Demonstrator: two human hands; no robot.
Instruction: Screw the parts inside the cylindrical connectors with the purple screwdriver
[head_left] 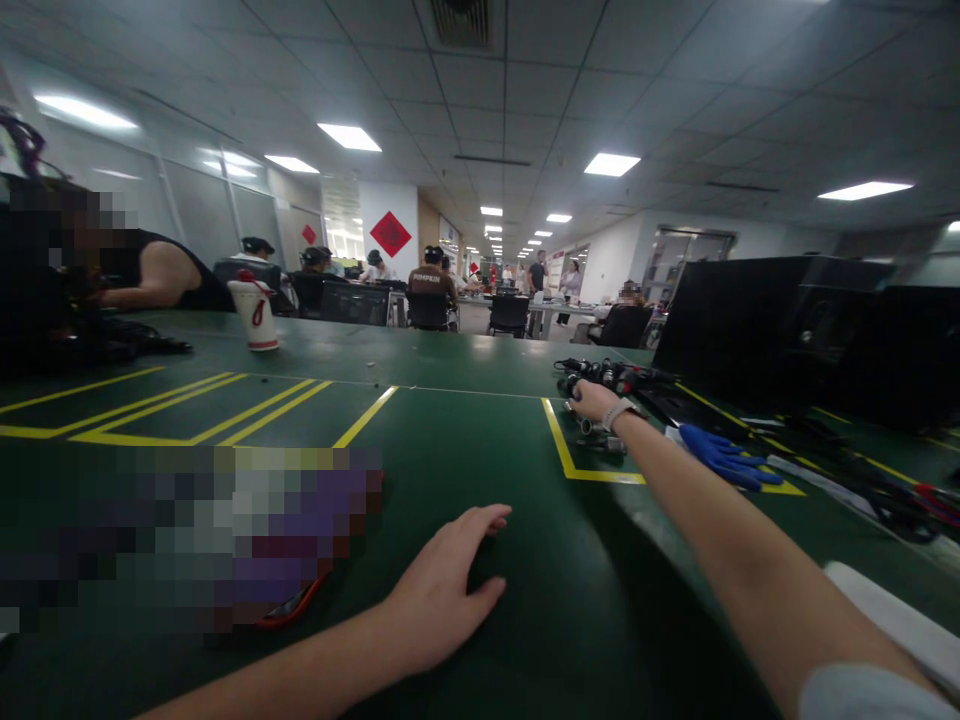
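Note:
My left hand (442, 590) lies flat on the green table (480, 440) near the front edge, fingers stretched out and holding nothing. My right arm reaches far across the table. My right hand (594, 400) sits at a heap of small black and metal parts (607, 376) next to a yellow floor-tape corner (561, 445). Its fingers curl down among the parts; what they grip, if anything, is too small to make out. A watch band (622, 410) circles that wrist.
A blue glove (724, 458) lies right of my right arm. Black monitors (787, 330) stand at the far right with cables below. A white cup (253, 313) stands far left, near a seated person (150, 270). More people sit at desks behind.

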